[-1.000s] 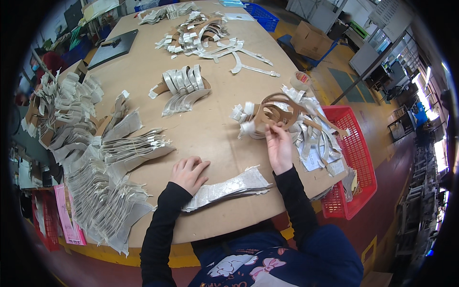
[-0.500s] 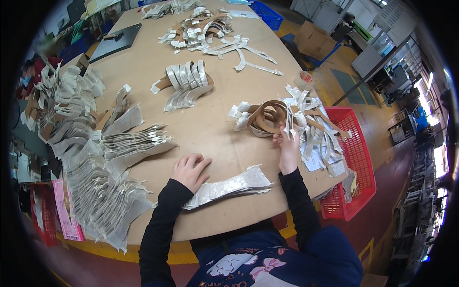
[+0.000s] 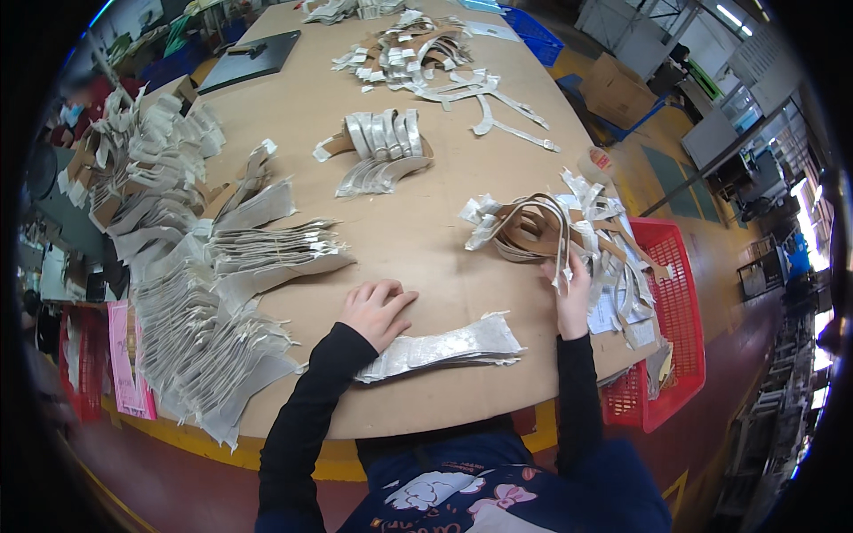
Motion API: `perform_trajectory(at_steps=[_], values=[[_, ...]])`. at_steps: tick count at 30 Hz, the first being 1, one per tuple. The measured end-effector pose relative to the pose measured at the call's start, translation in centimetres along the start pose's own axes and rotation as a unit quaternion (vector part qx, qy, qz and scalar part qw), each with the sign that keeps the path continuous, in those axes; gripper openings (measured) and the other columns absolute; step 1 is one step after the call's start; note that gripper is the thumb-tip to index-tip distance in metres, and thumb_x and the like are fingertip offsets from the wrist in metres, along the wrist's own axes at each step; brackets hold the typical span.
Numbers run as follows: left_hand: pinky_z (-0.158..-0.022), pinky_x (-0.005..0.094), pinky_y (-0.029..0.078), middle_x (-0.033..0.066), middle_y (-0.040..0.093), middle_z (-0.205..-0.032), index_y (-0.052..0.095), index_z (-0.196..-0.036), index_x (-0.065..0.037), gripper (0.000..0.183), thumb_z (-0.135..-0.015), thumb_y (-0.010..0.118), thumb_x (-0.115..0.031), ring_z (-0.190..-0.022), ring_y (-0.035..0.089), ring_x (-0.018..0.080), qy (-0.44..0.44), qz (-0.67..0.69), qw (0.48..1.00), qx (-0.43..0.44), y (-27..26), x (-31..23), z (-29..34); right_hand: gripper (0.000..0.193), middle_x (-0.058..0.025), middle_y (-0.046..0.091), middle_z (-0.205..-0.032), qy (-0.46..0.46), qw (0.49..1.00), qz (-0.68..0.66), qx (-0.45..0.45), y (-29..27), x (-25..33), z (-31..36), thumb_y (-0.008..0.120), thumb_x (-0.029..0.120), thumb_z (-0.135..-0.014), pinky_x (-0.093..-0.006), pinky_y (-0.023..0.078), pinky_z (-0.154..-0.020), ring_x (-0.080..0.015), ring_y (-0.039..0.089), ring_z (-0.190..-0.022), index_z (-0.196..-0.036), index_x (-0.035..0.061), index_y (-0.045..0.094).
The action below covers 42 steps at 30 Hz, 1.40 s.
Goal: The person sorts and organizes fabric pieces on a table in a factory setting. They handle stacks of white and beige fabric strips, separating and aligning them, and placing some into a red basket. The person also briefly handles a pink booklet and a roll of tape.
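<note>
right hand (image 3: 571,293) pinching a silvery strip (image 3: 563,266) from the brown-and-silver looped pile (image 3: 542,229), right of centre | left hand (image 3: 377,309) loosely open, resting on bench (image 3: 426,258) at near flat silver stack (image 3: 444,342) | red basket (image 3: 671,329) right | grey piles (image 3: 187,293) left

Brown cardboard box (image 3: 617,89) on the floor, far right.

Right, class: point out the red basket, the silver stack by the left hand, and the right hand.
red basket (image 3: 680,302), head view, on its bare mesh floor.
silver stack (image 3: 444,345), head view, on its top sheet.
right hand (image 3: 570,298), head view, on its back.
</note>
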State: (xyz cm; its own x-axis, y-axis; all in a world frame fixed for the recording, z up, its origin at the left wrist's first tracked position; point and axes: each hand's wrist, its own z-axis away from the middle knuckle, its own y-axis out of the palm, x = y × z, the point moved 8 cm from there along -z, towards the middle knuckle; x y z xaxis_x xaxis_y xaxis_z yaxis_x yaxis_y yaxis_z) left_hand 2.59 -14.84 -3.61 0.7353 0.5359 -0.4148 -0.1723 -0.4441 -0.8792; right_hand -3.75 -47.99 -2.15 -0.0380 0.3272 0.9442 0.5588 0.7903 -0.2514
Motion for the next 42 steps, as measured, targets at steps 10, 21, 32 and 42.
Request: perform_trajectory(at_steps=[10, 21, 32, 42], values=[[-0.094, 0.0407, 0.044, 0.0061, 0.058, -0.116, 0.061, -0.119, -0.015, 0.038, -0.083, 0.069, -0.019, -0.107, 0.056, 0.0265, 0.017, 0.043, 0.999, -0.003, -1.1, 0.0, -0.4, 0.041, -0.0085, 0.058, -0.125, -0.019, 0.988, -0.053, -0.146, -4.6, 5.1, 2.7, 0.057, -0.002, -0.093, -0.0246, 0.048, -0.086, -0.0099, 0.059, -0.092, -0.134, 0.0001, 0.051], [-0.089, 0.0389, 0.048, 0.0093, 0.067, -0.104, 0.069, -0.105, -0.007, 0.021, -0.084, 0.068, -0.011, -0.102, 0.062, 0.03, -0.17, -0.048, 0.927, -0.332, -12.2, 8.6, 2.7, 0.017, -0.016, 0.058, -0.125, -0.21, 0.975, -0.065, 0.039, 4.0, 16.9, 3.9, 0.059, -0.007, -0.089, -0.0297, 0.05, -0.084, -0.0169, 0.062, -0.091, -0.103, -0.0011, 0.064], [-0.092, 0.0385, 0.047, 0.0098, 0.068, -0.103, 0.07, -0.101, -0.006, 0.016, -0.086, 0.068, -0.013, -0.103, 0.062, 0.0298, -0.178, -0.014, 0.942, -0.285, -11.4, 10.8, 3.2, 0.021, -0.0128, 0.067, -0.112, -0.256, 0.94, 0.182, 0.134, 9.1, 17.0, 2.7, 0.065, -0.006, -0.083, -0.0319, 0.052, -0.081, -0.0257, 0.067, -0.099, -0.102, 0.0007, 0.068], [-0.09, 0.0377, 0.048, 0.0074, 0.068, -0.104, 0.068, -0.099, -0.006, 0.012, -0.087, 0.066, -0.01, -0.101, 0.061, 0.0287, -0.159, -0.03, 0.944, -0.287, -11.2, 10.9, 3.1, 0.033, -0.0223, 0.069, -0.105, -0.054, 0.968, 0.22, 0.104, 2.0, 5.4, 3.1, 0.064, 0.008, -0.09, -0.0338, 0.053, -0.079, -0.0325, 0.07, -0.092, -0.118, -0.0091, 0.06]])
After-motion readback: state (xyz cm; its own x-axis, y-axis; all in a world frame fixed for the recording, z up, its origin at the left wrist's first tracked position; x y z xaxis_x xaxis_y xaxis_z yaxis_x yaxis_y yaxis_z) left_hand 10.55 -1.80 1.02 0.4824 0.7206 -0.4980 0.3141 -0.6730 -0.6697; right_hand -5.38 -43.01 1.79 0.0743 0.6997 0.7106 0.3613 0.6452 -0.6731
